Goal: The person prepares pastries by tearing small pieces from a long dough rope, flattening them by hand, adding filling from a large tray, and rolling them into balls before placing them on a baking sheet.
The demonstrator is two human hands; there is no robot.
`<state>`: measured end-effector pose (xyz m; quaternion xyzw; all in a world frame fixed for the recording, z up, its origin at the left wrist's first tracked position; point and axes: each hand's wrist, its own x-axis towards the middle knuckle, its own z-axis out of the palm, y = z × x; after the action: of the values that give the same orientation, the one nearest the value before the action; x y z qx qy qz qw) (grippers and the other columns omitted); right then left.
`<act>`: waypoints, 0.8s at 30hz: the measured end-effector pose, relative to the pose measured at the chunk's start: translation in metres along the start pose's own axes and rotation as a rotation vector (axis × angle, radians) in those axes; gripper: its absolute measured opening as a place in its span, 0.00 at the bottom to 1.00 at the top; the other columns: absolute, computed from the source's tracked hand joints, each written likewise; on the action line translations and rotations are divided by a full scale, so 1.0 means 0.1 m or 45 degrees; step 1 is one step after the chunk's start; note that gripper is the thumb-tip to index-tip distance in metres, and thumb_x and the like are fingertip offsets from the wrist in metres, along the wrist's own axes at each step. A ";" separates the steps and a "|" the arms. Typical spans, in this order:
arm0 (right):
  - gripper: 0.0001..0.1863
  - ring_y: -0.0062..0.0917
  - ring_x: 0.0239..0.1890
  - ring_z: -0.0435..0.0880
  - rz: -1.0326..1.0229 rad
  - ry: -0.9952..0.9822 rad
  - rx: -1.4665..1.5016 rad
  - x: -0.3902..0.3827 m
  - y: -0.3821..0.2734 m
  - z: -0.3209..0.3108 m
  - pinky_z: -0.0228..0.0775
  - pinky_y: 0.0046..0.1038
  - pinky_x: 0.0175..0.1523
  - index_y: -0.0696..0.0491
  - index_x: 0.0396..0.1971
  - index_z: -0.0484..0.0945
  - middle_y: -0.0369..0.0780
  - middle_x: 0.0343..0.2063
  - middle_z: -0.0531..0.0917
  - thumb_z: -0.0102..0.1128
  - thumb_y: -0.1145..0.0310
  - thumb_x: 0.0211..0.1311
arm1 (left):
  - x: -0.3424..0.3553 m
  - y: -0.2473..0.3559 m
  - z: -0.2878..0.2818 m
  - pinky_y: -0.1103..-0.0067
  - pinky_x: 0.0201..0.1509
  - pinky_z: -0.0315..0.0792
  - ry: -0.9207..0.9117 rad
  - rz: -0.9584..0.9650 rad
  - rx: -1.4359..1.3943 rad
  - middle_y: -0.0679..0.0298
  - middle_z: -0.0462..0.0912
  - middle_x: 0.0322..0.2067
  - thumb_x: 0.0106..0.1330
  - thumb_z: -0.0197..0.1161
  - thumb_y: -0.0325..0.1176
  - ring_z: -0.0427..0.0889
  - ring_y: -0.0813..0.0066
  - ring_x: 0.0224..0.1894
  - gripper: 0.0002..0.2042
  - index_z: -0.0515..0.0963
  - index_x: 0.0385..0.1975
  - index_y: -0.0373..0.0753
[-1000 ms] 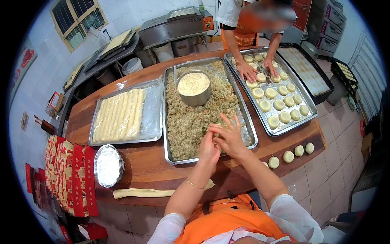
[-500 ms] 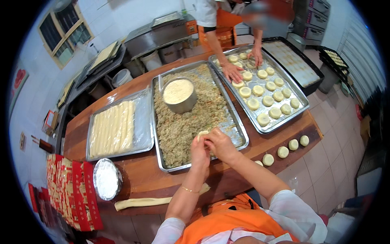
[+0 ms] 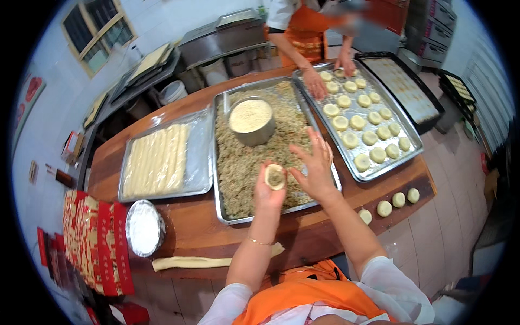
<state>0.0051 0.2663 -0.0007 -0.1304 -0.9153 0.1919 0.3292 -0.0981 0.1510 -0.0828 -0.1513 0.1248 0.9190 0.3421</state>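
Observation:
In my left hand (image 3: 266, 190) rests a dough wrapper (image 3: 274, 177), cupped with brownish filling showing in its middle. My right hand (image 3: 317, 168), fingers spread and holding nothing, hovers just right of it. Both hands are above a large metal tray of crumbly filling (image 3: 238, 184). A metal pot of pale crumbs (image 3: 252, 120) stands in that filling. Below my left forearm, a long strip of dough (image 3: 195, 263) lies along the table's near edge. Several round filled cakes (image 3: 384, 208) sit in a row at the near right edge.
On the left are a tray of dough rolls (image 3: 157, 160) under plastic and a bowl of white powder (image 3: 144, 228). A co-worker's hands (image 3: 315, 81) touch cakes on the right tray (image 3: 353, 174). Beyond it lies a dark baking tray (image 3: 401, 86). Red packaging (image 3: 97, 244) hangs at the left.
My hands have parted: the right has lifted away and opened, while the left keeps the dough wrapper, now showing its filling. The co-worker's hands have shifted over the cakes.

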 end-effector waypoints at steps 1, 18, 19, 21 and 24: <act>0.42 0.40 0.77 0.51 0.063 -0.085 0.433 -0.03 0.10 0.10 0.41 0.47 0.76 0.45 0.71 0.61 0.51 0.75 0.52 0.70 0.60 0.57 | 0.00 -0.02 -0.02 0.68 0.45 0.81 0.030 -0.039 -0.012 0.60 0.83 0.36 0.76 0.53 0.44 0.83 0.65 0.39 0.13 0.77 0.39 0.40; 0.32 0.24 0.61 0.74 0.484 -0.514 1.614 -0.25 0.12 0.41 0.69 0.26 0.62 0.51 0.69 0.65 0.42 0.69 0.66 0.56 0.75 0.62 | -0.48 -0.12 0.35 0.74 0.43 0.78 -0.327 -0.039 0.457 0.56 0.81 0.46 0.78 0.46 0.44 0.82 0.67 0.46 0.17 0.75 0.47 0.37; 0.33 0.23 0.60 0.74 0.520 -0.540 1.663 -0.21 0.04 0.30 0.69 0.26 0.62 0.52 0.69 0.64 0.41 0.68 0.68 0.56 0.74 0.61 | -0.51 -0.09 0.32 0.74 0.43 0.79 -0.386 0.014 0.555 0.57 0.81 0.46 0.78 0.47 0.44 0.83 0.68 0.46 0.17 0.75 0.48 0.37; 0.35 0.21 0.58 0.75 0.603 -0.577 1.778 -0.15 -0.13 0.10 0.68 0.25 0.61 0.53 0.69 0.63 0.39 0.65 0.71 0.57 0.72 0.59 | -0.56 -0.04 0.20 0.74 0.42 0.79 -0.496 0.112 0.771 0.57 0.82 0.45 0.77 0.48 0.44 0.83 0.69 0.45 0.17 0.74 0.50 0.35; 0.33 0.19 0.57 0.75 0.414 -0.518 1.571 -0.26 -0.17 0.30 0.69 0.24 0.59 0.55 0.67 0.66 0.37 0.60 0.74 0.51 0.76 0.58 | -0.44 -0.17 0.04 0.80 0.35 0.76 -0.393 0.202 0.620 0.63 0.81 0.35 0.75 0.54 0.40 0.81 0.75 0.34 0.12 0.76 0.41 0.37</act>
<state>0.0032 0.2332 -0.0293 -0.0156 -0.6502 0.7482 0.1310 -0.0558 0.1383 -0.0653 0.0871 0.2997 0.8980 0.3102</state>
